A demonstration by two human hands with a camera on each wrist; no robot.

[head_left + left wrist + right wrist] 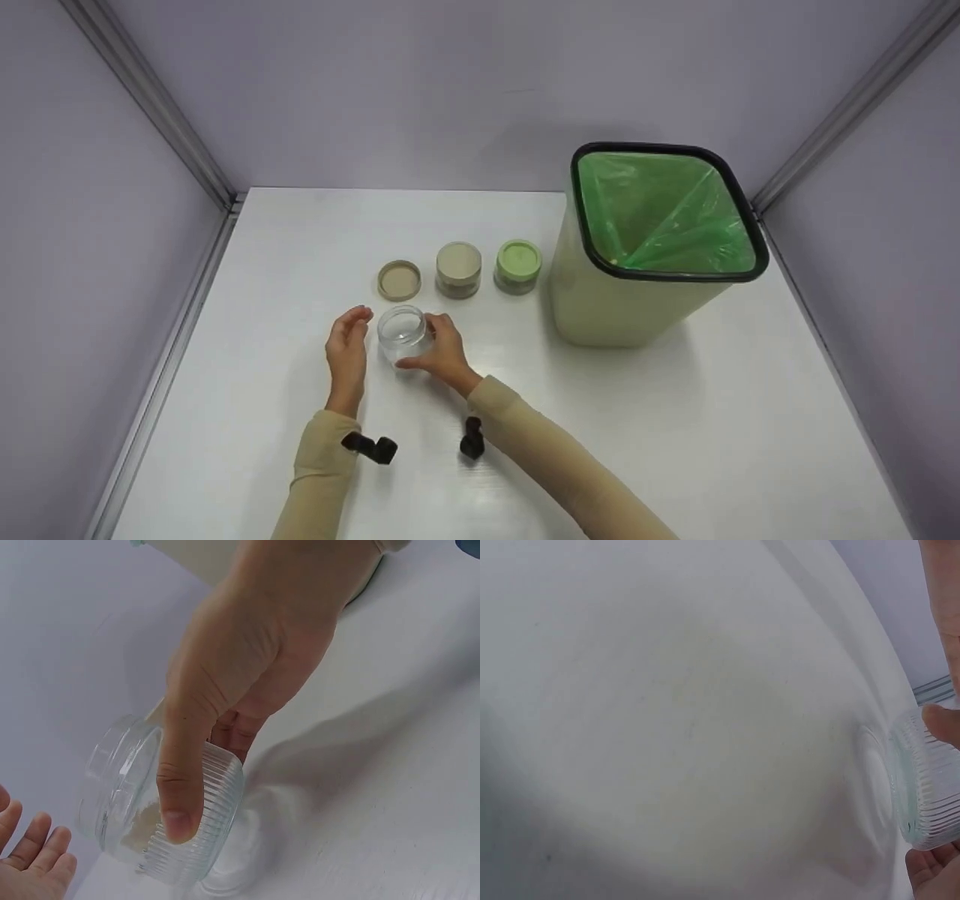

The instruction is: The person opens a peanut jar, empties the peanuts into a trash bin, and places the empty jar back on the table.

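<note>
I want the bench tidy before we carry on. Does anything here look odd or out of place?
Only small things. The clear glass jar is open and tilted in the right hand. A loose tan lid lies flat on the table, beside two capped jars. Nothing looks spilled or broken.

Bright even overhead light, soft shadows, right wrist view blurred and washed-out

White table (675,420), smooth top, set between pale lilac walls. Far centre, in a row left to right: loose beige lid (399,280) lying flat, beige-lidded jar (458,270), green-lidded jar (517,266); just near of the lid, an open clear ribbed glass jar (403,333), tilted with its base on the surface. Right, far half: pale green waste bin (622,307) with black rim and green liner, close beside the green-lidded jar.
</note>
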